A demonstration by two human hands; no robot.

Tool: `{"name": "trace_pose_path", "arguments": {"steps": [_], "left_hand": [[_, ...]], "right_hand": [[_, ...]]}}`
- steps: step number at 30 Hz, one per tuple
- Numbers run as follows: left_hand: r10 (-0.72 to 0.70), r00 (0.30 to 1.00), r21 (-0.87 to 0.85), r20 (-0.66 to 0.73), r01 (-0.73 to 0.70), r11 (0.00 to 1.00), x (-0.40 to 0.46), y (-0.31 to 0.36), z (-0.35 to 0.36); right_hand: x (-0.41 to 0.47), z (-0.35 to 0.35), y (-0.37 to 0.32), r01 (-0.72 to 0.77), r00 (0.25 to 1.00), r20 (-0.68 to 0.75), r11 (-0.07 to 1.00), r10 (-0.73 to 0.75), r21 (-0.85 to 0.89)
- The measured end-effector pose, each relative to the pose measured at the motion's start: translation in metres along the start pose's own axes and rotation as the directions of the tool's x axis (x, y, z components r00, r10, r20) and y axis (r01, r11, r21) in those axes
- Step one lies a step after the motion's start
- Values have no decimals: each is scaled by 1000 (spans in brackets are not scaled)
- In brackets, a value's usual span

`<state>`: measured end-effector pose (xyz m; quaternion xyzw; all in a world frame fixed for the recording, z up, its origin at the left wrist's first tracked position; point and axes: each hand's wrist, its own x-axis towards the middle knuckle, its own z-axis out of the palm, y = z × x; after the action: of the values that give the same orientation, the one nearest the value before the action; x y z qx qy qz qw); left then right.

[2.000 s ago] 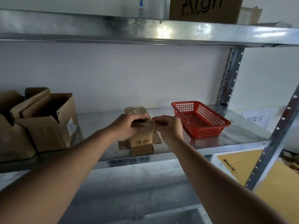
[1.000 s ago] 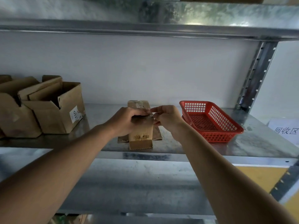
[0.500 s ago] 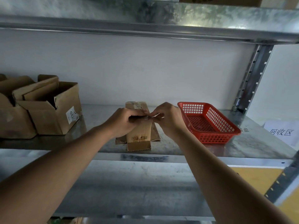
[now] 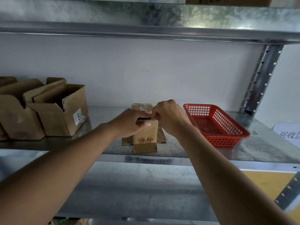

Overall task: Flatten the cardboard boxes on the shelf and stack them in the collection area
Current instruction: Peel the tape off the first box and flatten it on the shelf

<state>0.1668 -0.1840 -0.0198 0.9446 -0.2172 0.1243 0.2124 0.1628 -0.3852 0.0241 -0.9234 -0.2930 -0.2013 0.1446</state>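
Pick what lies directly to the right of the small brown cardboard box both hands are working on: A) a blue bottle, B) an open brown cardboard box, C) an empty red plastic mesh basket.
C: the empty red plastic mesh basket sits on the metal shelf just right of the small brown cardboard box that the left hand and right hand grip.

Two bare forearms, no sleeves, left hand (image 4: 132,121), right hand (image 4: 168,116), no rings or watch visible
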Motion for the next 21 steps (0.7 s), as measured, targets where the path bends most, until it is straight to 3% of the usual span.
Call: {"name": "trace_pose_path", "arguments": {"steps": [3,8,12,16,18,21], "left_hand": [[4,1000,-10,-16,-4,1000,2,0,4],[63,997,23,-38,-62,998,7,6,7],[61,997,-7,-51,-61,998,15,19,8],[-29,999,-185,17,31,982,21,10,-8],[-25,999,-210,28,30,977,22,6,-12],[-9,1000,-281,-3,7,960,21,7,-10]], "right_hand": [[-2,4,5,-16,998,-57,993,23,117],[-14,20,14,-169,967,-92,865,239,472],[-17,30,18,-312,891,13,591,454,744],[-24,33,20,-271,860,46,378,509,885],[-24,32,22,-261,865,32,395,501,881],[-19,30,22,-293,892,-8,591,453,752]]}}
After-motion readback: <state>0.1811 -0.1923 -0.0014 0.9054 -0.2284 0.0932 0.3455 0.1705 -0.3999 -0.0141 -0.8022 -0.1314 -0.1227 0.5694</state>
